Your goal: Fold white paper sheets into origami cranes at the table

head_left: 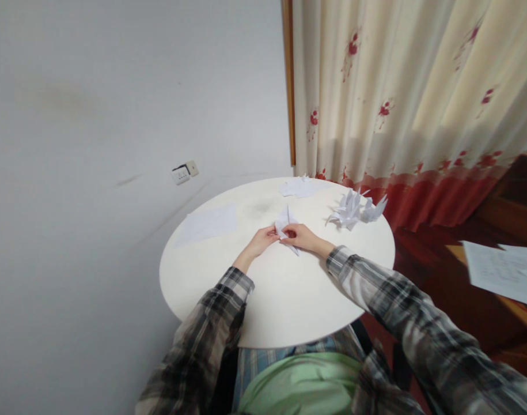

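A small piece of folded white paper (286, 219) is held between my two hands above the middle of a round white table (280, 300). Its thin points stick out at the top and at the lower right. My left hand (263, 239) pinches its left edge. From the right, my right hand (303, 237) grips it with thumb and forefinger, the other fingers curled. The fingertips of both hands nearly meet and cover part of the folds.
Several folded paper pieces (352, 208) are heaped at the table's right. Flat white sheets (209, 223) lie at the left, and more paper (304, 186) at the back. A wall with a socket (181, 174) borders the left; a curtain (375, 86) hangs behind. Printed papers (500, 271) rest at far right.
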Demonstrator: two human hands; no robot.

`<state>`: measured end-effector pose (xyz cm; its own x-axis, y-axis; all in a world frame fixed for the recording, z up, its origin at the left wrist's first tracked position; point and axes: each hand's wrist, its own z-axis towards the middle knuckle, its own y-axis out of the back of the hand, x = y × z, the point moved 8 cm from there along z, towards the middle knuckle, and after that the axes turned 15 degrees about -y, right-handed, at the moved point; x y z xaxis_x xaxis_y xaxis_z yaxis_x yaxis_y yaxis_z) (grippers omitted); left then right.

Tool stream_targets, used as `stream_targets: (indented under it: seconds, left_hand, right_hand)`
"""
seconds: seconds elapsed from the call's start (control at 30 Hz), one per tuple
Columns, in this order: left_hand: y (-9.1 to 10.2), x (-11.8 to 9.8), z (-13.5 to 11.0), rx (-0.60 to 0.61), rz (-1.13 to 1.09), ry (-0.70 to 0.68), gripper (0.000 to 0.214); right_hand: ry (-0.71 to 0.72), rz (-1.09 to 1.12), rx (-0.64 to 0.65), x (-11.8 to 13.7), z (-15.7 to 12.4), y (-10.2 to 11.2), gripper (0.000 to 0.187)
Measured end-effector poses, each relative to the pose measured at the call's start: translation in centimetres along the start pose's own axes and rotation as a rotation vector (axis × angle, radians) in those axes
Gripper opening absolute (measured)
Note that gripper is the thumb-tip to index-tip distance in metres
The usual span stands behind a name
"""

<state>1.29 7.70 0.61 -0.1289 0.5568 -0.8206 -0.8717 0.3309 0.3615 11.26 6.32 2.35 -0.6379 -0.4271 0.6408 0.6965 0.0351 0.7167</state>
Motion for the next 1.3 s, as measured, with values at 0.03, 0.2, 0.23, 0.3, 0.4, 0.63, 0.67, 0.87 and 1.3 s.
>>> stream_targets:
  seconds: [0.03,0.2,0.23,0.3,0.4,0.63,0.67,0.87,1.3]
  left_hand:
    - [0.0,-0.2,-0.1,0.026,0.009,0.005,0.026]
    - [0.1,-0.4,-0.5,0.084,0.045,0.04,0.022]
    - [0.1,-0.5,-0.6,0.088,0.04,0.045,0.021]
    - [0.0,-0.7,-0.7,0.091,0.024,0.05,0.023]
    - [-0.1,-1.0,-0.7,0.09,0.014,0.039,0.028]
    - [0.0,-0.9,-0.3,0.026,0.033,0.002,0.032]
    - [0.0,-0.8,-0.3,0.013,0.042,0.0,0.032]
    - [0.3,-0.1,-0.2,-0.055,0.034,0.012,0.03]
    - [1.2,1.2,-0.3,-0.165,0.012,0.029,0.032]
  right_hand:
    - [-0.003,0.017,0.002,0.0,0.0,-0.1,0.022]
    - [-0.051,0.065,0.007,-0.2,0.1,-0.8,0.02]
    - [-0.067,0.065,0.0,-0.3,0.0,-0.8,0.02]
    - [-0.094,0.053,-0.01,-0.3,-0.1,-0.7,0.019]
    - [-0.1,0.045,-0.001,0.1,-0.3,-0.5,0.017]
    - [-0.101,0.009,0.016,0.6,-0.5,-0.2,0.012]
    - [-0.098,0.001,0.014,0.6,-0.5,-0.2,0.012]
    - [-0.115,0.046,0.055,0.6,-0.4,-0.1,0.014]
    - [-0.055,0.06,0.029,0.2,-0.2,0.0,0.014]
